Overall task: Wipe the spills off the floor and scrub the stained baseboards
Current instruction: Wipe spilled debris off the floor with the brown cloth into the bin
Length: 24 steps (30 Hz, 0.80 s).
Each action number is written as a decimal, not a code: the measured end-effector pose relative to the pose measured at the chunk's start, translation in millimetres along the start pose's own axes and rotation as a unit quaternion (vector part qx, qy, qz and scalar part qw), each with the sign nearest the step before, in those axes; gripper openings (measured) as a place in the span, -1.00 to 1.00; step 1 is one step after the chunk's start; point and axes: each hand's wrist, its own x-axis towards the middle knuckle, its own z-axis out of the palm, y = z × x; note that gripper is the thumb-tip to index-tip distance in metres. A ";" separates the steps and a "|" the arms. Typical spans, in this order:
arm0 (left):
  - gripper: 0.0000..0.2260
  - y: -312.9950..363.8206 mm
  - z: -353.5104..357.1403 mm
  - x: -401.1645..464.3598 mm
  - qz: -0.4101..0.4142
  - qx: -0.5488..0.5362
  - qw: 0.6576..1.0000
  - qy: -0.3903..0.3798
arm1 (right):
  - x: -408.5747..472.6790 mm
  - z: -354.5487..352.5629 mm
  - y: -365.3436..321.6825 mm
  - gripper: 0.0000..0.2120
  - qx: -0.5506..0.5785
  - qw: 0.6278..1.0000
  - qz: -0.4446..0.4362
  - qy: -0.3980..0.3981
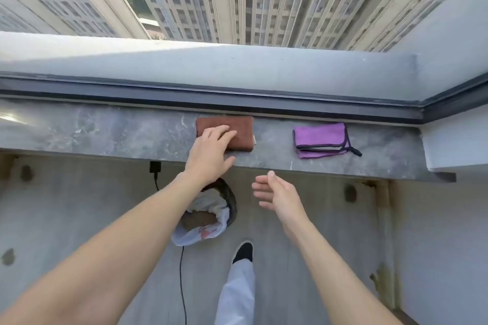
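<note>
On the left we see a black cable (181, 272) running down the grey wall from a black plug (155, 167) under the grey marble windowsill (105, 134). Beside it stands a round dark bin lined with a white plastic bag (208, 216). Our left hand (211, 153) reaches onto the sill, its fingers (219, 132) straight and slightly spread, resting flat on the near left part of the folded brown microfibre cloth (235, 129), which lies against the dark window frame (211, 97). Below, our black shoe (243, 252) and pale trouser leg (236, 295) show. Our right hand (280, 195) hovers below the sill edge, fingers relaxed, loosely together, holding nothing. Further right on the sill, well apart from the brown cloth, lies a folded purple cloth with dark edging (320, 137).
</note>
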 end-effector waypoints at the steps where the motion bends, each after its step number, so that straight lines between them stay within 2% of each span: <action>1: -0.40 0.2 2.7 7.0 -0.001 0.032 1.000 0.001 | 3.2 -2.2 1.3 -0.62 0.005 1.000 0.000 0.006; 6: -0.58 0.9 21.0 16.6 -0.028 0.091 0.992 0.079 | 3.3 -24.7 22.8 -0.60 0.011 1.000 0.010 0.021; 9: -0.71 8.9 20.6 21.0 -0.042 0.076 0.990 0.112 | -5.3 -39.2 36.2 -0.59 0.022 0.999 0.018 0.024; 12: -0.75 27.3 3.9 12.3 -0.094 -0.023 0.990 0.105 | -21.2 -50.1 46.3 -0.60 0.038 0.999 0.018 0.027; 15: -0.87 67.3 -12.8 -27.2 -0.097 -0.217 0.969 0.067 | -46.4 -62.4 51.5 -0.68 0.078 0.996 -0.017 0.035; 16: -0.89 82.0 -16.5 -41.9 -0.111 -0.308 0.944 0.041 | -51.9 -64.2 50.7 -0.73 0.085 0.995 -0.039 0.042; 17: -0.87 102.1 -20.3 -58.6 -0.127 -0.411 0.903 0.015 | -60.5 -67.9 51.6 -0.77 0.088 0.993 -0.065 0.052; 18: -0.81 124.1 -22.0 -75.5 -0.145 -0.511 0.847 -0.014 | -70.5 -74.2 54.2 -0.78 0.095 0.989 -0.092 0.066; 20: -0.71 168.5 -22.5 -108.2 -0.163 -0.644 0.744 -0.076 | -94.8 -92.8 62.9 -0.65 0.133 0.979 -0.122 0.092; 22: -0.65 210.8 -16.4 -139.6 -0.160 -0.691 0.692 -0.134 | -125.4 -118.1 78.8 -0.49 0.194 0.969 -0.127 0.085; 24: -0.61 242.1 -5.3 -167.3 -0.136 -0.707 0.669 -0.186 | -157.2 -141.5 98.1 -0.51 0.240 0.962 -0.127 0.043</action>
